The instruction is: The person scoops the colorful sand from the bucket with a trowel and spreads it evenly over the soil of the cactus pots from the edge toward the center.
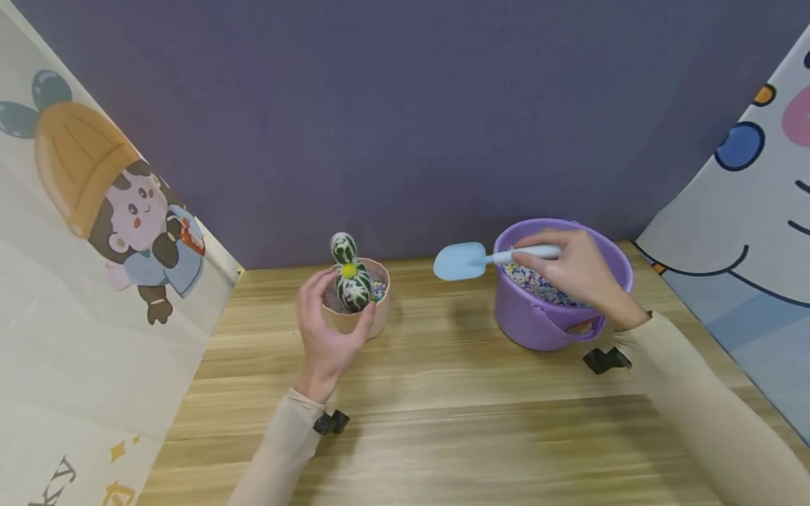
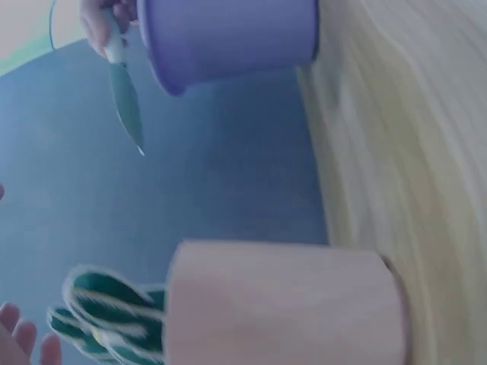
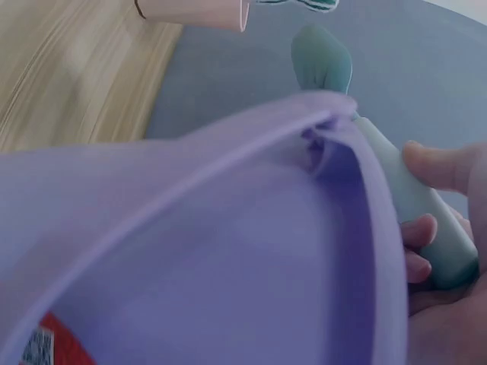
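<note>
A light-blue toy shovel [image 1: 460, 261] with a pale handle is in my right hand [image 1: 572, 270], which pinches the handle over the purple bucket [image 1: 525, 320]. Its blade points left, past the bucket's rim, and carries no beads. Small multicoloured beads [image 1: 538, 287] fill part of the bucket. A dark green cactus [image 1: 354, 288] with white stripes and a yellow flower stands in a pink pot [image 1: 378, 320], with some beads beside it. My left hand [image 1: 329, 341] spreads its thumb and fingers around the cactus at pot-rim height. The left wrist view shows those fingers [image 2: 27, 334] apart from the cactus.
Pot and bucket stand on a wood-grain table [image 1: 405, 422], near the dark wall [image 1: 405, 126] at the back. Cartoon-printed panels flank the table, a left panel [image 1: 95, 365] and a right panel [image 1: 696, 232]. The bucket's handle [image 1: 563, 330] hangs down its front.
</note>
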Demonstrator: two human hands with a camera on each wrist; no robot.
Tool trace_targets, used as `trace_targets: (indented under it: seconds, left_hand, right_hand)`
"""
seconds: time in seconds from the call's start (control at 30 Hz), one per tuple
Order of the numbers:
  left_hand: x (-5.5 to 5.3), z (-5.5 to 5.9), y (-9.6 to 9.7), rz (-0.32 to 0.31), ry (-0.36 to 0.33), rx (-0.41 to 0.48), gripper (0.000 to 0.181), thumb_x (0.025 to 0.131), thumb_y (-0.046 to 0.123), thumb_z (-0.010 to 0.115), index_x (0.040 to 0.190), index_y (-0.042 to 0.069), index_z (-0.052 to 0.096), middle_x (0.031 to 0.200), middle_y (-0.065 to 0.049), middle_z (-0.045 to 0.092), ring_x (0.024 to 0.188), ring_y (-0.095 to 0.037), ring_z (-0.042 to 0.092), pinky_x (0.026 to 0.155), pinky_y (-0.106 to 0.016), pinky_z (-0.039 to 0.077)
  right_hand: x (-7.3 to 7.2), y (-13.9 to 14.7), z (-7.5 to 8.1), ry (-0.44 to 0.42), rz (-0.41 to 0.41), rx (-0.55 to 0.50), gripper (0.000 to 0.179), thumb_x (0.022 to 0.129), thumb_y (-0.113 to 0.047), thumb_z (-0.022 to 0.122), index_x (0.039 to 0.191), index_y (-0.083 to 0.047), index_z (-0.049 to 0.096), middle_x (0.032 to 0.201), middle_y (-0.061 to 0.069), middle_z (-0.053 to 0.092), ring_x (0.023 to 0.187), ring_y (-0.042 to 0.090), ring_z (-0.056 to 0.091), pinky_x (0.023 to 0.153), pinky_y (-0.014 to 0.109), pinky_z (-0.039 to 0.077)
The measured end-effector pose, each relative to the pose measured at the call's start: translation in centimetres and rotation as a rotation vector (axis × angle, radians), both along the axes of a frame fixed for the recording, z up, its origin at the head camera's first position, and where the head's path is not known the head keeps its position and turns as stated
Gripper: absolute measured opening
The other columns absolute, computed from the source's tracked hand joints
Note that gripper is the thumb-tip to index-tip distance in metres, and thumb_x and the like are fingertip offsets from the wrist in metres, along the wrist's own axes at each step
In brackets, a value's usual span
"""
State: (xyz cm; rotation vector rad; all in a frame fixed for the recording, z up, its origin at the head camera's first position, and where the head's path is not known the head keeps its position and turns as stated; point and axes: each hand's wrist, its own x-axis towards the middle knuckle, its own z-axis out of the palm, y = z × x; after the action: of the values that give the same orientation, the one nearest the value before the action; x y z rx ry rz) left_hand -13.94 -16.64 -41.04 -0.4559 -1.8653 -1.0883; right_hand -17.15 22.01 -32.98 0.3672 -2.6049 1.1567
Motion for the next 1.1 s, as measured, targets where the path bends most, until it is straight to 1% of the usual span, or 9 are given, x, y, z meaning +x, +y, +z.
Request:
trace_targets:
  seconds: [0.17, 0.3, 0.37, 0.53, 0.63, 0.7, 0.83, 1.0, 1.1]
  left_hand:
    - [0.4, 0.8, 1.5, -0.073, -0.022, -0.027, 0.065, 0.079, 0.025, 0.085, 0.132, -0.006, 0.063, 0.135, -0.028, 0.063, 0.129, -0.039, 0.058, 0.101, -0.043, 0.053]
    - [0.7, 1.0, 2.5, -0.111, -0.059, -0.036, 0.064, 0.079, 0.021, 0.085, 0.135, -0.003, 0.062, 0.140, -0.026, 0.061, 0.131, -0.036, 0.057, 0.097, -0.049, 0.057]
    - [0.7, 1.0, 2.9, -0.131, -0.072, -0.042, 0.064, 0.080, 0.020, 0.086, 0.135, -0.001, 0.062, 0.141, -0.023, 0.060, 0.131, -0.035, 0.057, 0.096, -0.047, 0.058]
    - [0.7, 1.3, 4.2, -0.170, -0.091, -0.074, 0.059, 0.083, 0.021, 0.084, 0.135, 0.002, 0.063, 0.142, -0.016, 0.062, 0.130, -0.032, 0.059, 0.101, -0.040, 0.055]
    - [0.5, 1.5, 5.1, -0.176, -0.108, -0.114, 0.057, 0.084, 0.022, 0.083, 0.134, 0.002, 0.063, 0.142, -0.016, 0.062, 0.131, -0.031, 0.059, 0.106, -0.040, 0.052]
    - [0.4, 1.5, 5.7, -0.182, -0.123, -0.142, 0.057, 0.085, 0.022, 0.083, 0.134, 0.003, 0.063, 0.143, -0.016, 0.061, 0.129, -0.031, 0.059, 0.104, -0.041, 0.054]
    - [-0.1, 1.3, 6.8, -0.214, -0.177, -0.180, 0.058, 0.086, 0.023, 0.083, 0.137, 0.002, 0.062, 0.144, -0.015, 0.061, 0.130, -0.031, 0.060, 0.099, -0.044, 0.057]
    - [-0.6, 1.0, 8.1, -0.225, -0.294, -0.259, 0.061, 0.089, 0.030, 0.081, 0.142, 0.007, 0.061, 0.149, -0.012, 0.060, 0.137, -0.030, 0.057, 0.115, -0.050, 0.050]
    - [-1.0, 0.9, 8.8, -0.234, -0.368, -0.326, 0.064, 0.092, 0.034, 0.079, 0.147, 0.011, 0.058, 0.153, -0.010, 0.057, 0.143, -0.029, 0.053, 0.122, -0.051, 0.044]
  right_hand:
    - [0.4, 1.5, 0.2, -0.015, -0.047, 0.003, 0.027, 0.094, -0.035, 0.084, 0.112, -0.016, 0.084, 0.087, -0.006, 0.077, 0.052, 0.010, 0.052, 0.047, 0.026, 0.044]
    - [0.6, 2.7, 0.2, 0.011, -0.062, 0.003, 0.027, 0.093, -0.032, 0.084, 0.111, -0.013, 0.084, 0.083, -0.013, 0.075, 0.052, 0.010, 0.051, 0.047, 0.027, 0.042]
    - [0.6, 3.3, 0.2, 0.012, -0.074, -0.004, 0.026, 0.093, -0.032, 0.085, 0.111, -0.013, 0.084, 0.081, -0.018, 0.073, 0.051, 0.010, 0.049, 0.046, 0.028, 0.041]
    - [0.8, 4.9, 0.1, -0.004, -0.126, -0.009, 0.027, 0.093, -0.034, 0.085, 0.111, -0.015, 0.084, 0.084, -0.032, 0.068, 0.056, 0.010, 0.050, 0.050, 0.028, 0.042]
    - [0.9, 5.7, -0.1, -0.016, -0.146, -0.013, 0.029, 0.093, -0.035, 0.084, 0.113, -0.014, 0.084, 0.083, -0.033, 0.068, 0.060, 0.009, 0.056, 0.052, 0.027, 0.045]
    - [0.9, 6.2, -0.2, -0.017, -0.158, -0.008, 0.030, 0.094, -0.035, 0.084, 0.114, -0.014, 0.083, 0.082, -0.033, 0.068, 0.065, 0.008, 0.059, 0.055, 0.026, 0.046]
    - [1.0, 7.1, -0.6, -0.016, -0.180, -0.006, 0.030, 0.094, -0.035, 0.084, 0.115, -0.013, 0.083, 0.082, -0.034, 0.067, 0.070, 0.006, 0.059, 0.060, 0.025, 0.045]
    - [0.9, 8.3, -0.9, -0.019, -0.213, 0.007, 0.034, 0.094, -0.038, 0.082, 0.115, -0.011, 0.082, 0.084, -0.044, 0.063, 0.079, -0.002, 0.057, 0.067, 0.020, 0.043]
    - [1.0, 8.9, -0.9, -0.026, -0.233, 0.008, 0.037, 0.094, -0.041, 0.082, 0.114, -0.010, 0.082, 0.083, -0.045, 0.062, 0.081, -0.002, 0.056, 0.068, 0.020, 0.042]
